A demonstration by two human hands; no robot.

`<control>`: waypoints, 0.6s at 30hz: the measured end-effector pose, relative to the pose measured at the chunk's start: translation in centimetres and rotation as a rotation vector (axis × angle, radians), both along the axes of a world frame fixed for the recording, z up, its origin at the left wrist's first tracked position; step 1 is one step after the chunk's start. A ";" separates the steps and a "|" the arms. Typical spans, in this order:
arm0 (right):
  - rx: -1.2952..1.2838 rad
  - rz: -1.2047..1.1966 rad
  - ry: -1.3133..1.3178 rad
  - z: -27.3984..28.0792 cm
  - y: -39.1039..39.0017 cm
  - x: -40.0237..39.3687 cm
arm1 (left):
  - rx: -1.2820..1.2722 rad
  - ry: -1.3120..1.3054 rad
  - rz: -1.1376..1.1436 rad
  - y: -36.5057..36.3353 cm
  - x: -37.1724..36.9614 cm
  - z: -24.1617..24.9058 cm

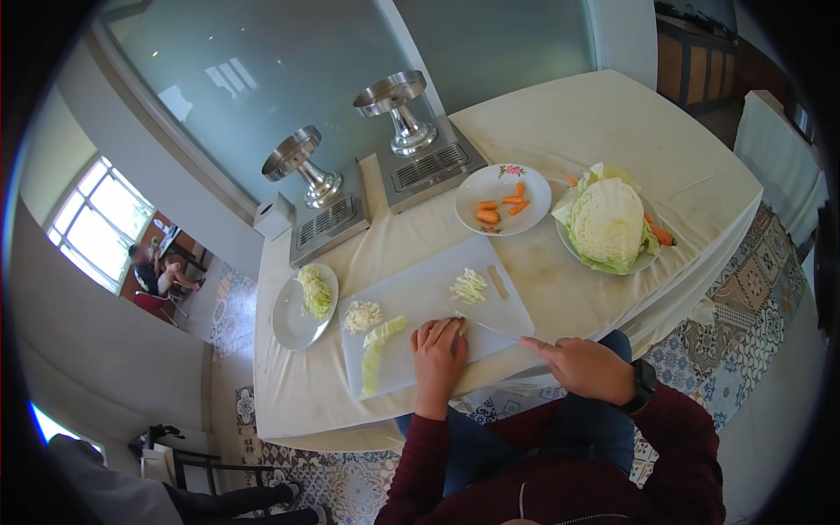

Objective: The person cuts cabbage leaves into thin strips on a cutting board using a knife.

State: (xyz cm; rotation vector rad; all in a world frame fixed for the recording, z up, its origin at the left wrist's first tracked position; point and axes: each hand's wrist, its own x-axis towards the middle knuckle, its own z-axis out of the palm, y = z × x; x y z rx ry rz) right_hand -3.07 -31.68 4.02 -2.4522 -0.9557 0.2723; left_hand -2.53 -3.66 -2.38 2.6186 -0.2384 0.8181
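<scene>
My right hand (pixel 579 366) grips a knife (pixel 492 328), index finger stretched along it. Its thin blade points left over the white cutting board (pixel 411 280), the tip close to my left fingertips. The fingers of my left hand (pixel 439 354) are curled down on the board over a pale piece of cabbage, mostly hidden beneath them. Shredded cabbage (pixel 469 286) lies beyond the blade, near the board's handle slot. Farther left on the board are a chopped white heap (pixel 361 317) and a long cabbage leaf strip (pixel 376 354).
An oval plate (pixel 289 325) with shredded cabbage (pixel 315 293) stands at the left. Behind the board a flowered plate (pixel 472 188) holds several carrot pieces (pixel 488 215). A cut cabbage head (pixel 605 220) sits on a plate at the right. Two metal stands (pixel 409 131) are at the back.
</scene>
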 end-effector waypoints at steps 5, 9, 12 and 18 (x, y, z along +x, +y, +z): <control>-0.026 -0.002 0.027 0.7 -0.8 -0.3 | -0.017 0.003 -0.010 0.1 0.0 0.0; -0.061 0.009 0.012 0.9 -0.4 -0.7 | -0.015 -0.004 -0.003 0.0 0.0 0.1; -0.064 0.015 0.021 0.7 0.2 -0.2 | -0.018 -0.006 -0.004 0.0 0.0 0.0; -0.037 0.031 0.010 -0.1 1.2 1.0 | -0.030 0.004 -0.013 0.1 0.1 -0.3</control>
